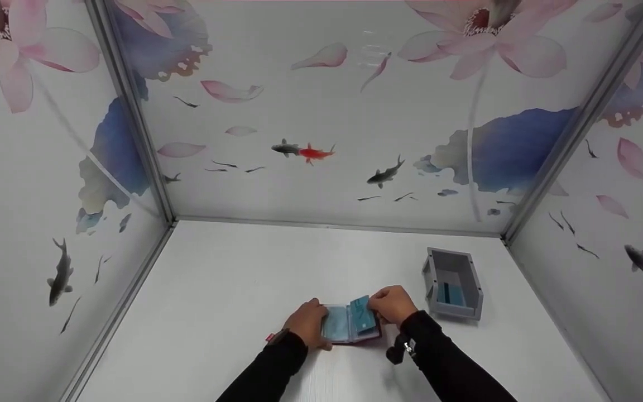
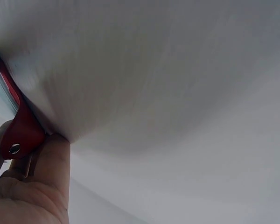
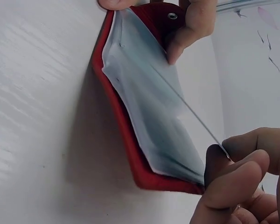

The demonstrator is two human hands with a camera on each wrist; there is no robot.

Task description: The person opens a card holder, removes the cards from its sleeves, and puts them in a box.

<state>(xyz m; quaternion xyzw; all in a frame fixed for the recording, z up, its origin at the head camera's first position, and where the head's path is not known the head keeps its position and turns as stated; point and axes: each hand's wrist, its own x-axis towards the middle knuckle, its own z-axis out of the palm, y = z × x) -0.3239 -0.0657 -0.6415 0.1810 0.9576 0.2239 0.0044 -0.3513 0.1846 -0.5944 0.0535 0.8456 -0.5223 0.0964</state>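
Observation:
A red card holder [image 1: 335, 325] with clear plastic sleeves lies spread open on the white table. My left hand [image 1: 305, 324] grips its left side, thumb at the near edge. In the left wrist view, the fingers of that hand [image 2: 44, 182] are beside a red strap [image 2: 25, 133] with a metal snap. Between thumb and fingers, my right hand [image 1: 394, 304] pinches a blue card [image 1: 361, 314] by its edge. Seen edge-on in the right wrist view, the card [image 3: 191, 109] slants over the sleeves [image 3: 149, 102]; whether its far end is inside one I cannot tell.
To the right of my hands stands a grey plastic bin [image 1: 433, 273] with a blue card [image 1: 451, 293] at its near end. White panels printed with flowers and fish [image 1: 385, 174] enclose the table [image 1: 254, 268] on the left, back and right.

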